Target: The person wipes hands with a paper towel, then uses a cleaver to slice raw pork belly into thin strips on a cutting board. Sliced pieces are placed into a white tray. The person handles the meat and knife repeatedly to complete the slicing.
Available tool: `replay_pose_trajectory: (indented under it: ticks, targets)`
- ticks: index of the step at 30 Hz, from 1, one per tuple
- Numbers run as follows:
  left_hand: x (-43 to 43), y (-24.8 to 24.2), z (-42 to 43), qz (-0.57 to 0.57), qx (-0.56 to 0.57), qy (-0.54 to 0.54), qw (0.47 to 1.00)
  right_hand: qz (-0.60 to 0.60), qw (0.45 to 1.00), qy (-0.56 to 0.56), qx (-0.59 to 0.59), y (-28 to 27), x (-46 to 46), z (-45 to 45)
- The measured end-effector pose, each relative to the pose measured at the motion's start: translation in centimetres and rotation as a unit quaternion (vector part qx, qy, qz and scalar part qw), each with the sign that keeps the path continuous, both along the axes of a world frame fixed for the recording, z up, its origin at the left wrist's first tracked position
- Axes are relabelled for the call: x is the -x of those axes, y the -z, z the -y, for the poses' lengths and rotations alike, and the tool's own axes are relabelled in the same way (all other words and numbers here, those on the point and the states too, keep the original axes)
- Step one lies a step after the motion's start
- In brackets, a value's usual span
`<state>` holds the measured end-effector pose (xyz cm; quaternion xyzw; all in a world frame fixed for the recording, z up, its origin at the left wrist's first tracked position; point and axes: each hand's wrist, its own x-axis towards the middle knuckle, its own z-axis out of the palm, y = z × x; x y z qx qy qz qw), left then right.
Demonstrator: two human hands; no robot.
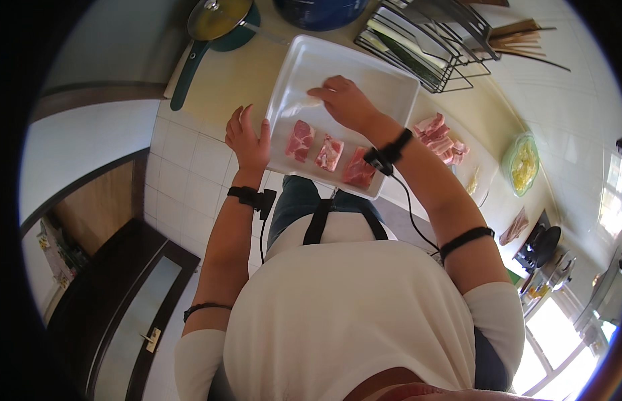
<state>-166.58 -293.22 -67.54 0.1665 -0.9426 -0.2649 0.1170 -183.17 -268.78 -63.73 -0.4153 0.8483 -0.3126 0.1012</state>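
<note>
In front of me a white rectangular tray (pixel 391 82) juts past the counter's near edge. Three raw pork pieces lie in a row across its near half: a left piece (pixel 300 141), a middle piece (pixel 330 152) and a right piece (pixel 359 167). My left hand (pixel 248 138) is beside the tray's left wall with its fingers spread, the thumb at the rim. Above the tray's middle is my right hand (pixel 343 97), fingers bent together. A pale, blurred patch (pixel 307 103) shows under its fingertips; I cannot tell whether it is held.
A green pan (pixel 190 70) with a glass lid stands at back left, near a blue pot (pixel 321 12). Behind the tray is a black wire rack (pixel 431 60) with vegetables. To the right are sliced raw meat (pixel 439 138) on a board and a green bowl (pixel 521 165) of yellow food.
</note>
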Motion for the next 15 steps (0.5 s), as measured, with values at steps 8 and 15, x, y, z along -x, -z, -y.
replay_pose_trajectory:
  ticks: [8, 15]
  targets:
    - [-1.3, 1.9, 2.1, -0.012, 0.008, 0.003, 1.000, 0.044, 0.975, -0.216, -0.015, 8.0, -0.7, 8.6]
    - [-1.9, 2.6, 2.7, -0.005, 0.049, -0.017, 0.999, 0.054, 0.959, -0.264, -0.090, 8.2, -1.2, 7.6]
